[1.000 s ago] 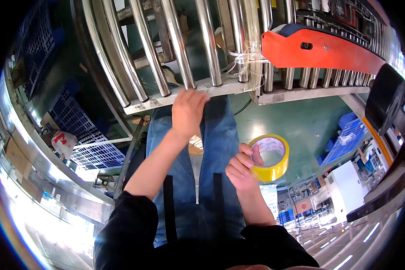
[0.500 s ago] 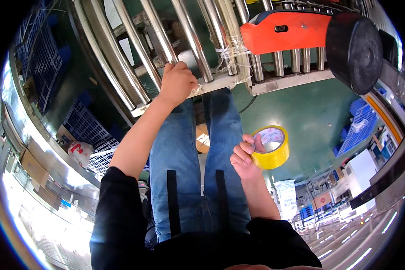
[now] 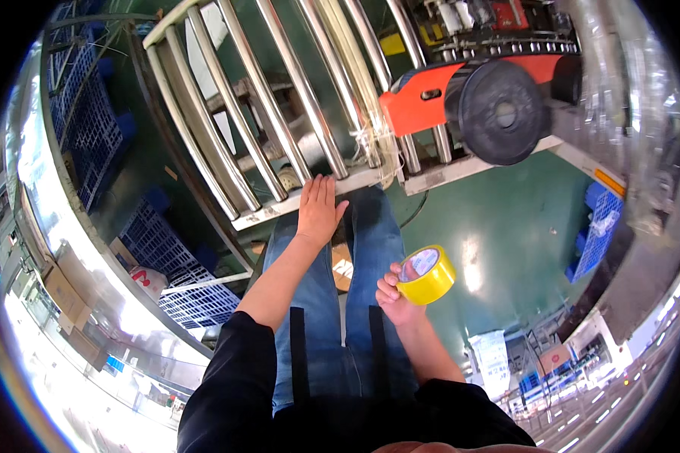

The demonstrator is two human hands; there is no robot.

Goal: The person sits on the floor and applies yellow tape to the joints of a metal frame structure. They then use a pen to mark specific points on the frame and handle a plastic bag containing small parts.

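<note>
Our left hand (image 3: 319, 211) lay flat, fingers apart, on the roller conveyor's frame (image 3: 295, 202); right hand (image 3: 394, 298), at 5 o'clock, clamped the yellow tape roll (image 3: 428, 274). Loose grip could drop it.

The left hand (image 3: 319, 211) lay flat, fingers together and stretched out, on the near edge of the roller conveyor (image 3: 279, 136), at the frame's front rail. The right hand (image 3: 393, 296) gripped a yellow tape roll (image 3: 428, 275) below that edge, over the green floor (image 3: 499, 249), well apart from the conveyor. An orange tool (image 3: 419, 106) with a black wheel (image 3: 504, 113) sat on the rollers toward the conveyor's right end. Blue crates (image 3: 170, 257) stood under its left side. Jeans (image 3: 332, 325) filled the space between both arms.
</note>
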